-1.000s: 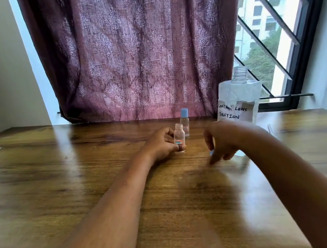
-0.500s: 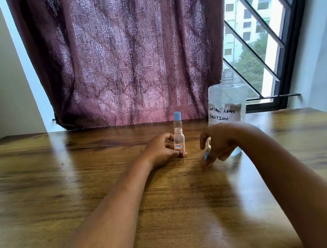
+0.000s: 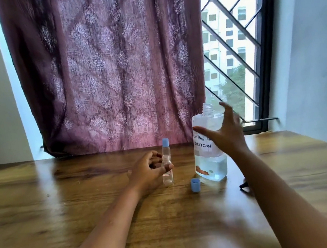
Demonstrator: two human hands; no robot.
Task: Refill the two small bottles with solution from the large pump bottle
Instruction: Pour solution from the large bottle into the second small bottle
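Head view: left hand (image 3: pixel 148 171) grips uncapped small bottle (image 3: pixel 168 178); right hand (image 3: pixel 225 134) spread before large bottle (image 3: pixel 210 165), quarter full.

Glossy wood table (image 3: pixel 85 196); clear plastic bottle (image 3: pixel 210 165); patterned cloth curtain (image 3: pixel 109 68).

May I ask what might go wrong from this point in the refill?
The large bottle stands with its neck open; the spread right hand reaching for it might tip it and spill solution.
Pouring from that wide neck into the narrow small bottle gripped by the left hand may overflow.
The loose blue cap beside the large bottle could be knocked away.
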